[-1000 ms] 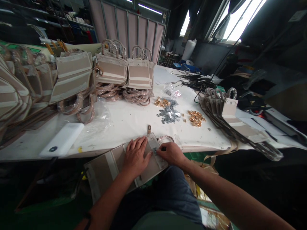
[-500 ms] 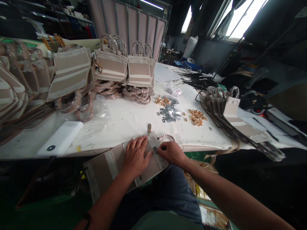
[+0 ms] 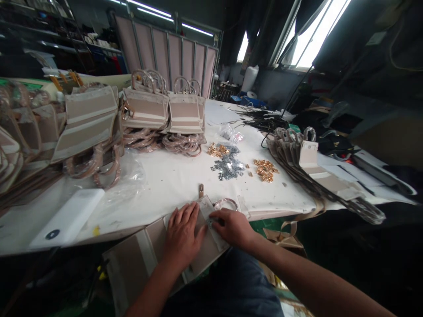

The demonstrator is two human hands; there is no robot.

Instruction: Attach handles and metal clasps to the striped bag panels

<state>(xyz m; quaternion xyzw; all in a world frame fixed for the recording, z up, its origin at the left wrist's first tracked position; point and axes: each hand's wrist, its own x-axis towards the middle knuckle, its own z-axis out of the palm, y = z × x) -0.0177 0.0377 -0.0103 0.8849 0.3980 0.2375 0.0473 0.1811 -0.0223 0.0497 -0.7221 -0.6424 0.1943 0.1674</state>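
A flat beige bag panel with white stripes lies over the table's near edge and my lap. My left hand rests flat on it, fingers stretched out. My right hand is closed in a pinch right beside the left one, pressing a small dark metal piece onto the panel; the piece itself is mostly hidden by my fingers. A clear-wrapped handle loop sticks out just beyond my right hand. A small gold clasp lies on the table ahead of my left hand.
On the white table lie piles of silver fittings and gold fittings. Finished beige bags stand at the back and left. Flat panels with handles are stacked right. A white box lies near left.
The camera view has tipped and shifted a little. My right hand has closed in nearer to my left, now covering the small metal piece. My left hand stays flat on the panel.
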